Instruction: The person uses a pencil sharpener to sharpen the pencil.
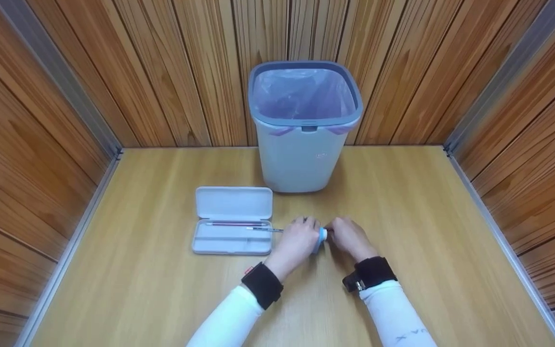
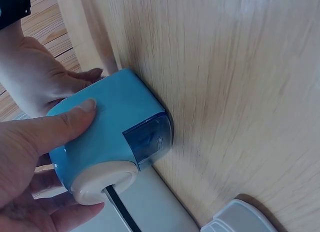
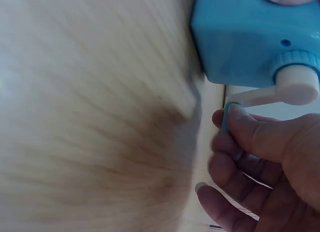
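A blue crank pencil sharpener (image 2: 107,119) stands on the wooden table, gripped round its body by my left hand (image 1: 299,238). A pencil (image 2: 121,211) sticks out of the white round opening at its front and points toward the open pencil case (image 1: 231,246). Thumb and fingers of my right hand (image 1: 351,237) pinch the small blue knob at the end of the white crank handle (image 3: 260,96). The sharpener's dark see-through shavings drawer (image 2: 150,139) shows low on its front. In the head view my left hand hides most of the sharpener.
The grey pencil case lies open to the left, its lid tipped back, with a dark pencil (image 1: 236,223) in its upper slot. Behind stands a white bin (image 1: 301,159) with a grey rim and a plastic liner. Wooden walls (image 1: 195,72) enclose the table (image 1: 152,299).
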Demonstrator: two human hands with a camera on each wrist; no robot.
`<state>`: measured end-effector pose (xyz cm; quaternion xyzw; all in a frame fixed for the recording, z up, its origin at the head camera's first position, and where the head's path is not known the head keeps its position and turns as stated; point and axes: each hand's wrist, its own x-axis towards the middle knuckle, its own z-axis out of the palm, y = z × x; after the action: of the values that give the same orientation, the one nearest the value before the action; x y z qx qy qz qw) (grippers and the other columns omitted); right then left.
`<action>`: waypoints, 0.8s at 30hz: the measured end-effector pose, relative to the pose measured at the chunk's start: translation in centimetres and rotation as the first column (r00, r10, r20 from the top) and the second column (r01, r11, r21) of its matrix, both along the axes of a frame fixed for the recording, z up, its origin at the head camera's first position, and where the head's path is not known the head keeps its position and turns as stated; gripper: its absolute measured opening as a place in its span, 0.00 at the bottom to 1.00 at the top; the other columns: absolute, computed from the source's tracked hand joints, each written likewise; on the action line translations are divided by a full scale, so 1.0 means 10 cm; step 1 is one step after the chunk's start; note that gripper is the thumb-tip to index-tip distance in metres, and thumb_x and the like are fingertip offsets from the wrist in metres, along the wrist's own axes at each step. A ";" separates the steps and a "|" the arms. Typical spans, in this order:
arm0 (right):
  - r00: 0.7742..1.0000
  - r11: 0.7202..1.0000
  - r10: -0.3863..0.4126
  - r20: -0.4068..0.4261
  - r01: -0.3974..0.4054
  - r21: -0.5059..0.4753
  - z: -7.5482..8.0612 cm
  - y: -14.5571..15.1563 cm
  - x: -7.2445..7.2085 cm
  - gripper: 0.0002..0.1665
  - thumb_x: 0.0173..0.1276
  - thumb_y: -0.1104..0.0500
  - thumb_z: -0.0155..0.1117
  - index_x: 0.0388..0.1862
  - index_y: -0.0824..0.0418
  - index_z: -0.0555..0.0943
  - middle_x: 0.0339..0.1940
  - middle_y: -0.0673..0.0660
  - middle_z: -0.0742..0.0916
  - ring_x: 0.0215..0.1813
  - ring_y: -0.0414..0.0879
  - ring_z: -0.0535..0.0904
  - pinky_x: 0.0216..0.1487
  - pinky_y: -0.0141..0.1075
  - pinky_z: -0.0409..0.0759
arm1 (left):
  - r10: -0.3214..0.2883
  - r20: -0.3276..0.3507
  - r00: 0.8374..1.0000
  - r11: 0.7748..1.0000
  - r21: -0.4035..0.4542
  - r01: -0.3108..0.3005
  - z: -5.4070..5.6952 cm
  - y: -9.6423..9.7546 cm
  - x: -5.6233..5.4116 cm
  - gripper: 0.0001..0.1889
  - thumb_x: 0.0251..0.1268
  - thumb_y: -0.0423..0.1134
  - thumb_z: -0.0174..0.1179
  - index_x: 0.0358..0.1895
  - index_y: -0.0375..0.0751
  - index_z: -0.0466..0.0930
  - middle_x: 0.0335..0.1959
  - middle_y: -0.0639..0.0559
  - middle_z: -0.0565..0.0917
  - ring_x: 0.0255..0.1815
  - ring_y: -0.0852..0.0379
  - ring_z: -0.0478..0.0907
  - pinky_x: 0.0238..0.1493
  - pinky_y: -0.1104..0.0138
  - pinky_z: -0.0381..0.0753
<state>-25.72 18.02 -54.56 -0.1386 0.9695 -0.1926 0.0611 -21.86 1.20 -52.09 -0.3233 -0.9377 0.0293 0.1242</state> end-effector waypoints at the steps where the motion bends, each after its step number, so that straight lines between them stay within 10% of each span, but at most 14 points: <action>1: 1.000 1.000 0.005 0.005 -0.005 0.004 -0.01 0.00 0.01 0.11 0.64 0.70 0.61 0.29 0.60 0.88 0.24 0.51 0.82 0.28 0.47 0.74 0.33 0.44 0.77 | 0.000 -0.001 1.000 1.000 -0.003 0.000 0.00 0.00 0.00 0.16 0.63 0.35 0.66 0.54 0.39 0.82 0.44 0.47 0.82 0.43 0.51 0.80 0.43 0.63 0.83; 24: 0.996 0.996 0.084 0.038 -0.083 -0.022 0.08 -0.01 0.45 0.04 0.63 0.65 0.69 0.30 0.57 0.86 0.21 0.47 0.78 0.25 0.44 0.72 0.28 0.38 0.72 | 0.047 -0.033 0.998 0.998 -0.029 -0.048 0.02 0.02 0.03 0.15 0.64 0.36 0.65 0.54 0.40 0.83 0.42 0.47 0.81 0.39 0.53 0.80 0.35 0.66 0.83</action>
<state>-21.22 17.89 -53.77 -0.1758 0.9594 -0.2026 0.0867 -21.52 1.45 -51.93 -0.3022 -0.9424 0.0513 0.1336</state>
